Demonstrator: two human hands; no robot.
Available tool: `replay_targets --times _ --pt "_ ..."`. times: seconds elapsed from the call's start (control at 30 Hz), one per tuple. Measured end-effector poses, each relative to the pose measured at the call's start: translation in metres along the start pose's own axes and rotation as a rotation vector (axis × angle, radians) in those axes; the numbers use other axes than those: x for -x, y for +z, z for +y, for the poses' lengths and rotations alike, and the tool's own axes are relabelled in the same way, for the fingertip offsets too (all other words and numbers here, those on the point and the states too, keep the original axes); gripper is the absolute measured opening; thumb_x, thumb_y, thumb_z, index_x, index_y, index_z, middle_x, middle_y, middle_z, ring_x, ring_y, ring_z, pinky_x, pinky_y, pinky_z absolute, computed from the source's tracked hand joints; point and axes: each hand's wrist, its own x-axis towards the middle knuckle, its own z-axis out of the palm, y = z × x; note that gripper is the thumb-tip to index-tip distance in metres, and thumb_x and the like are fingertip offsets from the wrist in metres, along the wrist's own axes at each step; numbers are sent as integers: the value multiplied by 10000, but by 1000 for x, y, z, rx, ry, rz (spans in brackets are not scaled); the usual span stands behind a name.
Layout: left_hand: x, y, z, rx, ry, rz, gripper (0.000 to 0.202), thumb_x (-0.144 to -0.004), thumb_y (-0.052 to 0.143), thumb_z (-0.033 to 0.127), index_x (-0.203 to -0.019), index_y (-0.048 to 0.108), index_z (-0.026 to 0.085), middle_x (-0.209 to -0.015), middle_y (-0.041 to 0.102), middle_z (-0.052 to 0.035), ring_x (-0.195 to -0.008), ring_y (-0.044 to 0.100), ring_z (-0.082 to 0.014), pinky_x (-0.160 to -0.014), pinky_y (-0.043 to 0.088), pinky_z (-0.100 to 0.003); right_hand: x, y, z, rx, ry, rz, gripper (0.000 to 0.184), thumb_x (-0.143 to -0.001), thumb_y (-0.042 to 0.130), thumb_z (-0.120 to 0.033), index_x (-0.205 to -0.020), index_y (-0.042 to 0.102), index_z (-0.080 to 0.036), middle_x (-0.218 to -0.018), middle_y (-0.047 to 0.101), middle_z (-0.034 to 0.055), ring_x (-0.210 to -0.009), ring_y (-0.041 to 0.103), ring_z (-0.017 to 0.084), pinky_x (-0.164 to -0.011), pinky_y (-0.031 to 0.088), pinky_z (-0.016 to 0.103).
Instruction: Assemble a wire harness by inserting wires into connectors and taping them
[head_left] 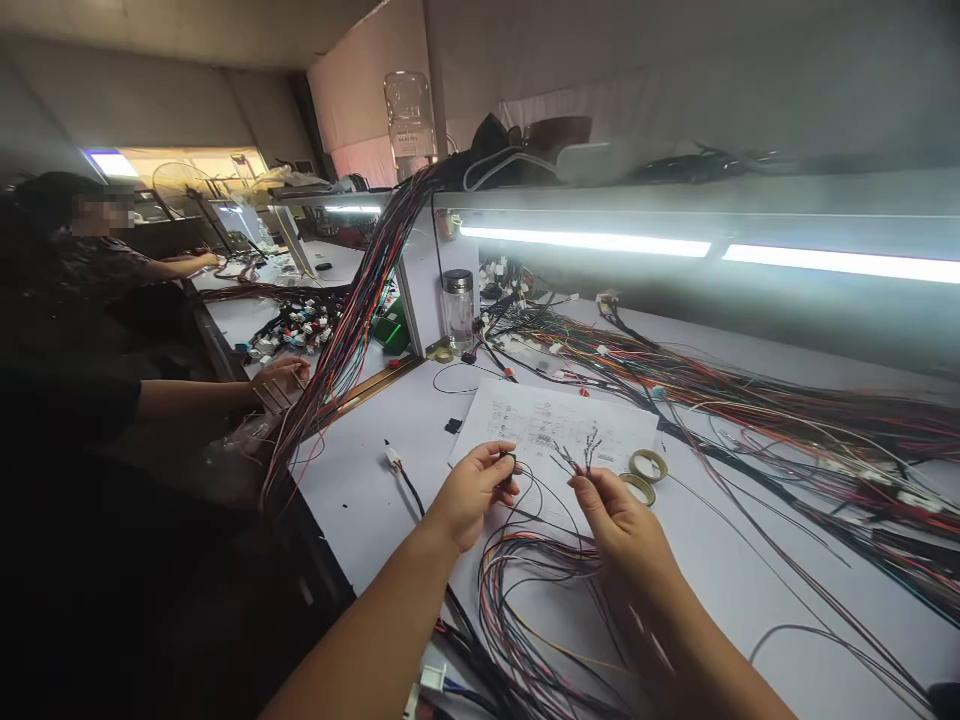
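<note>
Below centre frame, the left hand (pixel 474 488) pinches what may be a connector (pixel 508 467); the right hand (pixel 619 512) pinches wires (pixel 589 456).

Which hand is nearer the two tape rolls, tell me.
Right. The right hand is just left of the tape rolls; the left hand is farther left.

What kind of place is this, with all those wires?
It looks like a wiring workshop, perhaps in a small factory. A thick bundle of coloured wires hangs down from a shelf, small connectors lie in a pile, and a printed sheet lies on the workbench.
</note>
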Motion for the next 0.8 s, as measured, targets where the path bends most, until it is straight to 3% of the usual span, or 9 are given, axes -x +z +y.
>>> replay_targets --times 0.17,0.4,0.57,0.8 --pt "4 5 -7 -137 -111 -151 290 -743 693 306 -971 658 132 -859 614 -68 -592 562 -79 -530 434 -201 -1 8 8 -54 32 -72 342 -863 429 -521 -776 542 -211 -639 552 2 -616 492 167 -550 351 261" --pt "6 8 -1 -120 -114 -137 320 -749 696 353 -964 666 118 -905 608 -92 -629 573 -94 -532 455 -199 -2 10 9 -60 27 -86 323 -850 460 -499 -754 561 -207 -696 606 9 -658 522 177 -586 377 266" --pt "7 11 2 -147 -89 -146 367 -727 705 425 -927 666 120 -910 605 -80 -623 553 -84 -518 438 -187 -2 12 10 -74 40 -200 356 -858 436 -517 -820 594 -200 -758 638 19 -733 560 198 -666 411 275" --pt "5 7 -7 -240 -43 -181 357 -735 679 467 -833 650 125 -654 566 -12 -568 522 -88 -538 436 -209 2 15 9 -29 -15 -274 348 -887 401 -473 -786 590 -198 -768 636 17 -738 558 186 -663 394 264"
